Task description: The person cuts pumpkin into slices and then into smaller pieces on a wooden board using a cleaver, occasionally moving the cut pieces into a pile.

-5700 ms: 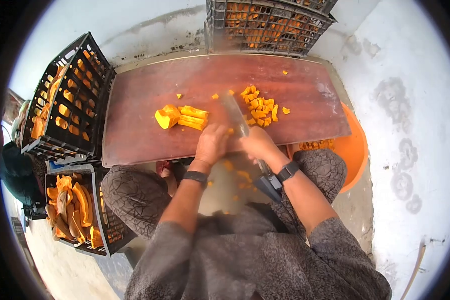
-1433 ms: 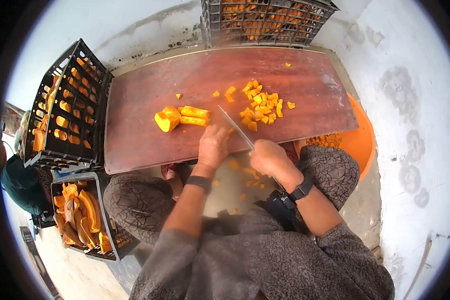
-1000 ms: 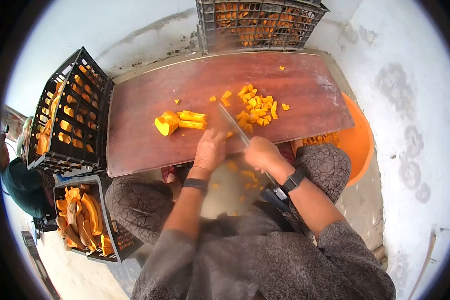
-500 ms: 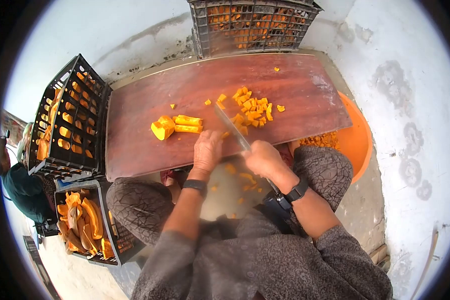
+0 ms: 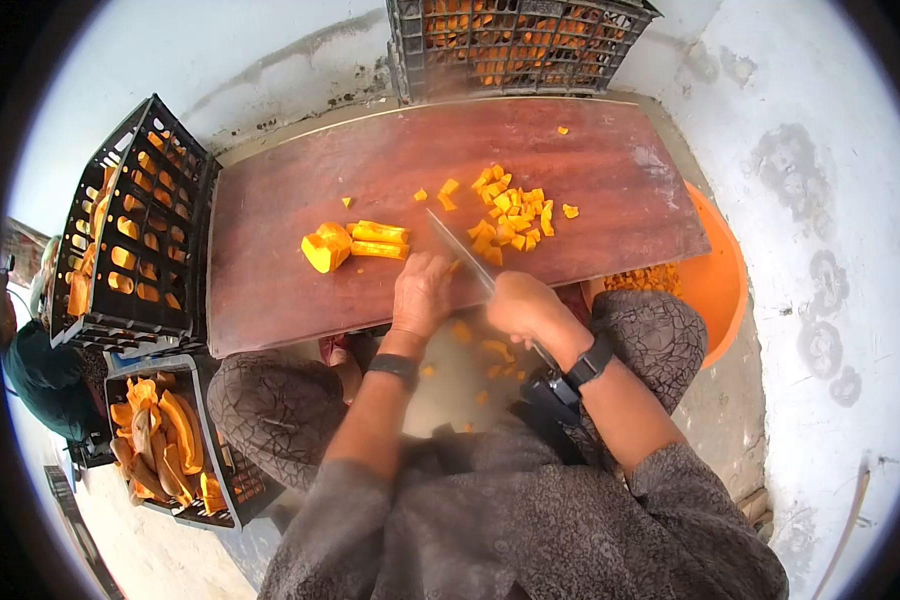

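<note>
My right hand (image 5: 525, 307) is closed round the handle of a long knife (image 5: 462, 240), whose blade points forward and left across the wooden board (image 5: 290, 200). Left of the blade, near the board's front edge, my left hand (image 5: 423, 295) has its fingers curled down. A bit of orange pumpkin piece (image 5: 456, 267) shows at its fingertips, the rest hidden by the hand. Beyond the blade lies a heap of pumpkin cubes (image 5: 515, 212). To the left are two pumpkin strips (image 5: 380, 240) and a rounded pumpkin chunk (image 5: 326, 248).
An orange tub (image 5: 718, 270) with diced pumpkin stands under the board's right end. Black crates of pumpkin stand at the back (image 5: 520, 50) and left (image 5: 135, 230), with a lower crate (image 5: 220, 470) near my left knee. Another person (image 5: 50, 380) is at far left.
The view has shifted slightly. The knife and both hands stay in nearly the same place over the board's front edge; the cubes and strips look unchanged.
</note>
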`<state>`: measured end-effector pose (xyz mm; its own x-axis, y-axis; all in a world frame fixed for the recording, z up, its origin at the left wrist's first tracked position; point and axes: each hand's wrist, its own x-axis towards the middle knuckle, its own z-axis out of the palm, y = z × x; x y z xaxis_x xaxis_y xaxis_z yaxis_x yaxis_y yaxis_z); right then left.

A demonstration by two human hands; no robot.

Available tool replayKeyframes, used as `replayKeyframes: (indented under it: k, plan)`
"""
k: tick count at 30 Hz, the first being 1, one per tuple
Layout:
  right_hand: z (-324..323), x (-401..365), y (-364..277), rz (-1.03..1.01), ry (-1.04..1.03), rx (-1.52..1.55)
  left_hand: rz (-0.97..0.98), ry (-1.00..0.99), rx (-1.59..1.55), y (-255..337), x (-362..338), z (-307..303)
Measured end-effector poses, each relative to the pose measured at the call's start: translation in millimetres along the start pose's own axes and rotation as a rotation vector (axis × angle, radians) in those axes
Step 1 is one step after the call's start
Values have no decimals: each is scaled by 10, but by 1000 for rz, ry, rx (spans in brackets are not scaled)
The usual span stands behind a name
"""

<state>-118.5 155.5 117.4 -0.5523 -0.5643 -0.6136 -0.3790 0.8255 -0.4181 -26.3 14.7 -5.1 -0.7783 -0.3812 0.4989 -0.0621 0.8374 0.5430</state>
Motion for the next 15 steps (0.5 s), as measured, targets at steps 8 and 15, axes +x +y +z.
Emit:
replayKeyframes:
  k: [8,15]
  plan:
    - [-80,-38,-87,-23,-4,-12,55,-14,35,47,13,-16]
    - [147,92,147,38,52,203,26,-63,15,61,-13,-63]
